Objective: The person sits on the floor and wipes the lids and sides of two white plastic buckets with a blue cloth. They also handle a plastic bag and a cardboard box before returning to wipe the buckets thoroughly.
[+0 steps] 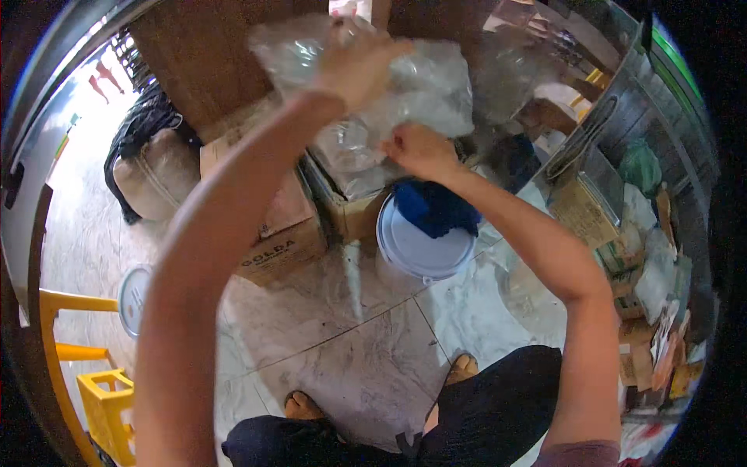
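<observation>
A large clear plastic bag [432, 82] spreads over an open cardboard box [359, 216] ahead of me. My left hand [359, 70], somewhat blurred, is at the bag's upper part with its fingers partly spread; whether it grips the plastic does not show clearly. Lower down and to the right, my right hand [421, 152] pinches the bag's lower edge with curled fingers. Just below that hand, a dark blue cloth [437, 210] lies on the lid of a white plastic bucket [423, 251].
Closed cardboard boxes [286, 257] stand left of the bucket, with a wrapped sack [157, 175] beyond. A yellow plastic stool [108, 397] is at lower left, near another round lid [134, 298]. Shelves with cartons [583, 210] and bags line the right side.
</observation>
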A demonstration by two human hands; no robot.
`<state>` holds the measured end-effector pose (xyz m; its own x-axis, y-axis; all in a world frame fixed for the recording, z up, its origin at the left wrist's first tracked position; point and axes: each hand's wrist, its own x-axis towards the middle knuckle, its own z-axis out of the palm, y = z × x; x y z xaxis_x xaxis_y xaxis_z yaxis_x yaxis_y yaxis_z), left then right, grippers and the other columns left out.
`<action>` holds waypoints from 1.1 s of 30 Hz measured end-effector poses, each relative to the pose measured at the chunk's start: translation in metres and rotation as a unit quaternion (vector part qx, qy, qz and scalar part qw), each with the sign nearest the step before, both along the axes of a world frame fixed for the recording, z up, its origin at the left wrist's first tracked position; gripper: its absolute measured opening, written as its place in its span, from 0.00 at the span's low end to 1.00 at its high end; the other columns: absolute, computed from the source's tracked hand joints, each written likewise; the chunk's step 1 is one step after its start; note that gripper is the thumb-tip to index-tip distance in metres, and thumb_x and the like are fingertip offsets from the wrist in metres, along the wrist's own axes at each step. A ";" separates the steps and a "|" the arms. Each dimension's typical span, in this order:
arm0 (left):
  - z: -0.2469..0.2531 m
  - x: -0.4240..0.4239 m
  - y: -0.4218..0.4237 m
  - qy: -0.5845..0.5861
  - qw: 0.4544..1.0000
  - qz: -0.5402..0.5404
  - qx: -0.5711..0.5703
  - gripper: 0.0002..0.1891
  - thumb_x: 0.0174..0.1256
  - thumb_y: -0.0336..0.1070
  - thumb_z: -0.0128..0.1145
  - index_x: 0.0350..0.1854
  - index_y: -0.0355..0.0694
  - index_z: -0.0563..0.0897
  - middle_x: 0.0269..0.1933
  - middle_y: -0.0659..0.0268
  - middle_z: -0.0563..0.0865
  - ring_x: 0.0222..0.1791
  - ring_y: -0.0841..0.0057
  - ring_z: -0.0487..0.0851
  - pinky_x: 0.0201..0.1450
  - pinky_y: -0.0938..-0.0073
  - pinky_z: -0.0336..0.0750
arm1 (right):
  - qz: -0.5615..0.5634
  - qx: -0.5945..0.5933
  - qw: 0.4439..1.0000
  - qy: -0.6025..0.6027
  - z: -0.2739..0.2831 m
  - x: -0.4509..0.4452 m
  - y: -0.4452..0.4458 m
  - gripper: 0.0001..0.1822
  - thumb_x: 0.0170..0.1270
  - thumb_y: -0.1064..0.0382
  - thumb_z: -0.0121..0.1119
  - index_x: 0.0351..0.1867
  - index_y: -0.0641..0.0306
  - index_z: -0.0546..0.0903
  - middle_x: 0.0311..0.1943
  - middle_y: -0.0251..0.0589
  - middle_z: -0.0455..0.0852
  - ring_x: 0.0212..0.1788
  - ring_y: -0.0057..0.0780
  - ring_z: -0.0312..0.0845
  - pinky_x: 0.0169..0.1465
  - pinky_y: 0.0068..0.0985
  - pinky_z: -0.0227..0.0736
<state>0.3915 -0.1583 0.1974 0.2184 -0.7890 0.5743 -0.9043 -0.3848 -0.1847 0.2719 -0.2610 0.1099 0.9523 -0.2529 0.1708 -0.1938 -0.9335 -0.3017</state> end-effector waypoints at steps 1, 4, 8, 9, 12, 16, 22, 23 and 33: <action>-0.032 -0.005 -0.012 0.040 0.998 0.026 0.046 0.34 0.60 0.45 0.61 0.71 0.49 0.67 0.68 0.56 0.71 0.69 0.56 0.67 0.68 0.36 0.55 | 0.006 0.011 0.997 0.081 -0.011 0.004 -0.016 0.22 0.63 0.44 0.57 0.33 0.65 0.83 0.30 0.51 0.85 0.37 0.52 0.83 0.45 0.45 0.74; -0.119 -0.003 -0.031 0.208 0.948 0.101 0.218 0.41 0.61 0.55 0.59 0.76 0.51 0.57 0.76 0.54 0.55 0.76 0.53 0.54 0.69 0.26 0.45 | 0.016 -0.048 0.994 0.101 -0.017 -0.018 -0.008 0.22 0.63 0.42 0.56 0.38 0.59 0.85 0.35 0.48 0.86 0.41 0.49 0.83 0.48 0.43 0.76; -0.189 0.024 -0.002 0.279 0.947 0.050 0.148 0.39 0.63 0.55 0.57 0.74 0.47 0.61 0.75 0.52 0.59 0.75 0.54 0.56 0.73 0.41 0.52 | 0.037 -0.156 0.986 -0.053 0.002 -0.017 -0.002 0.19 0.63 0.47 0.56 0.45 0.56 0.84 0.42 0.52 0.86 0.42 0.51 0.84 0.46 0.50 0.77; -0.191 0.031 0.005 0.245 0.960 -0.006 0.135 0.36 0.64 0.54 0.55 0.72 0.46 0.63 0.73 0.52 0.63 0.74 0.54 0.59 0.73 0.47 0.54 | 0.079 -0.200 0.968 -0.130 -0.001 -0.010 -0.007 0.18 0.63 0.49 0.57 0.47 0.55 0.83 0.43 0.51 0.85 0.43 0.49 0.83 0.46 0.49 0.76; -0.211 0.033 0.029 0.046 0.992 -0.097 0.061 0.23 0.68 0.49 0.52 0.61 0.43 0.75 0.64 0.54 0.74 0.66 0.56 0.68 0.69 0.57 0.62 | 0.099 -0.182 0.973 -0.103 -0.028 0.013 -0.049 0.21 0.64 0.60 0.57 0.59 0.56 0.77 0.54 0.50 0.80 0.55 0.50 0.76 0.59 0.43 0.70; -0.184 -0.033 0.142 0.271 0.927 -0.135 -0.221 0.11 0.65 0.42 0.60 0.41 0.40 0.84 0.44 0.56 0.83 0.44 0.66 0.82 0.46 0.64 0.76 | 0.144 -0.156 0.968 -0.135 -0.018 -0.006 -0.045 0.21 0.66 0.66 0.55 0.62 0.57 0.75 0.59 0.49 0.78 0.64 0.48 0.70 0.67 0.40 0.63; -0.259 -0.148 0.437 0.453 0.697 0.319 -0.454 0.08 0.70 0.37 0.58 0.39 0.38 0.85 0.27 0.73 0.82 0.27 0.84 0.76 0.33 0.81 0.73 | 0.391 -0.019 0.909 -0.145 -0.029 0.010 0.146 0.14 0.60 0.68 0.60 0.48 0.58 0.83 0.42 0.44 0.82 0.47 0.44 0.78 0.52 0.37 0.72; -0.273 -0.147 0.473 0.400 0.680 0.331 -0.518 0.10 0.73 0.38 0.54 0.46 0.39 0.83 0.35 0.71 0.82 0.32 0.84 0.77 0.37 0.81 0.73 | 0.422 0.046 0.896 -0.129 -0.040 0.016 0.175 0.13 0.59 0.67 0.62 0.47 0.58 0.84 0.40 0.44 0.82 0.45 0.43 0.78 0.49 0.36 0.73; -0.257 -0.014 0.689 0.623 0.459 0.332 -0.540 0.32 0.66 0.58 0.58 0.70 0.53 0.68 0.64 0.65 0.71 0.59 0.68 0.73 0.62 0.66 0.67 | 0.088 0.649 0.732 0.186 -0.201 0.122 0.473 0.26 0.66 0.42 0.55 0.46 0.65 0.83 0.39 0.45 0.86 0.42 0.36 0.81 0.49 0.31 0.74</action>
<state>0.3773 0.5311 -0.0596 0.8938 0.2872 -0.3444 0.3330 0.0893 0.9387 0.3939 0.2125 -0.0913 0.9094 0.1607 -0.3836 -0.3986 0.0736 -0.9142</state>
